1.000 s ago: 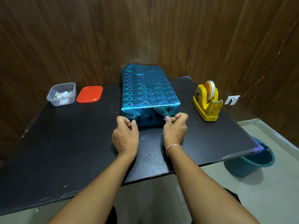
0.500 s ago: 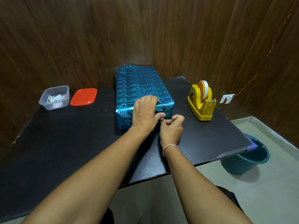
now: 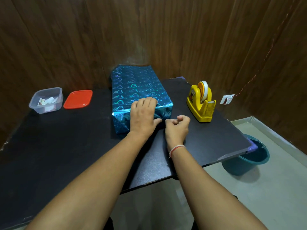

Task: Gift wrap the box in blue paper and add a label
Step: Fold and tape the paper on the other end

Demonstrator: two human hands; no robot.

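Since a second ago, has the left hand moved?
Yes. The left hand has gone from the table in front of the wrapped box up onto the box's near end, rightward toward the yellow tape dispenser.

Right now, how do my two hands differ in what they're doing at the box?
The left hand lies over the wrapped box's near end, fingers on its top; the right hand sits beside the box on the black table. The left's fingers are fairly straight; the right's are curled, pinching something unclear. Both work the near end.
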